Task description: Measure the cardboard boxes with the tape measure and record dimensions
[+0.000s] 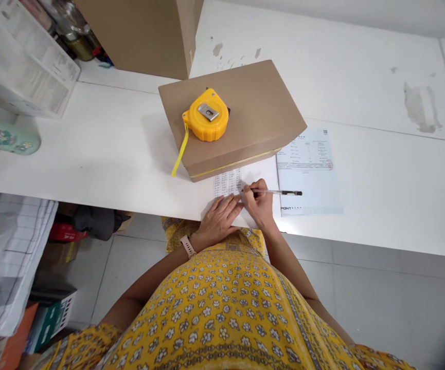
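Observation:
My right hand (pixel 260 204) is closed around a pen (pixel 284 192), its tip touching a sheet of paper (pixel 228 182) filled with rows of handwriting. Flat on the lower part of that sheet, near the table's front edge, lies my left hand (pixel 222 218), fingers stretched out, with a pink band on the wrist. A closed cardboard box (pixel 245 113) stands just beyond both hands and hides the sheet's upper part. On top of the box rests a yellow tape measure (pixel 208 115) with a metal clip and a yellow strap.
Right of the sheet lies a printed document (pixel 309 180) with a red stamp. A larger cardboard box (pixel 141 36) stands at the back. To the left are a white printed carton (pixel 25 56) and a pale green bottle (pixel 8 134). Boxes sit under the white table (pixel 110 154).

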The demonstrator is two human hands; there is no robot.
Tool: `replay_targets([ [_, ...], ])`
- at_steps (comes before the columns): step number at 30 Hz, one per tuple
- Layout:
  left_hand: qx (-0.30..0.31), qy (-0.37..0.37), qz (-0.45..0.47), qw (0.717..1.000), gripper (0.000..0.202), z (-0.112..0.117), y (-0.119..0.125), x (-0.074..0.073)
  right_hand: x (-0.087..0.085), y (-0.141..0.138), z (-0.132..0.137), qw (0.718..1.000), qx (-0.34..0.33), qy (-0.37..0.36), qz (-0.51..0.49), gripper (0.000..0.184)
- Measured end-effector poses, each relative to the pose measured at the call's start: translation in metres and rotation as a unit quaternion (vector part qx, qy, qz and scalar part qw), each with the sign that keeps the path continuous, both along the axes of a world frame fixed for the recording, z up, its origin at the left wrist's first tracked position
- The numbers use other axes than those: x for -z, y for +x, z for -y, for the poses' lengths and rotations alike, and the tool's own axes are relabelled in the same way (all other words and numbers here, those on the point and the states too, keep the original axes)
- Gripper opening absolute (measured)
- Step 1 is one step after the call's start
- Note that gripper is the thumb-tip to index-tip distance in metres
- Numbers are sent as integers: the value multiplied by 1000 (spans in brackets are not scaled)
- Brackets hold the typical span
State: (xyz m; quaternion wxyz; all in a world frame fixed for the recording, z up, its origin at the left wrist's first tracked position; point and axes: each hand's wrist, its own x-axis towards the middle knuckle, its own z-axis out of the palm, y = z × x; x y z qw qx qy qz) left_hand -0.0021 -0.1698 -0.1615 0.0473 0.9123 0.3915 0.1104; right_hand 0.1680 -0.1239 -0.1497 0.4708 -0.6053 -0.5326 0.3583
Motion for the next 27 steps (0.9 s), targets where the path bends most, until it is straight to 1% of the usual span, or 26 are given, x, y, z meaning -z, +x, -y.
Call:
replay_targets([
  [6, -1, -11, -7, 1000, 73, 0, 0, 0, 1, -1, 0, 1000, -5, -2, 18, 19],
  [13, 0, 31, 1, 1000, 74, 0, 0, 1, 2, -1, -1, 999, -10, 4, 34, 20],
  [17, 2, 42, 9, 999, 74, 0, -1, 2, 3, 0, -1, 999, -15, 3, 36, 20],
  [27, 2, 12, -7, 1000, 74, 1, 0, 1, 3, 0, -1, 999, -8, 6, 30, 19],
])
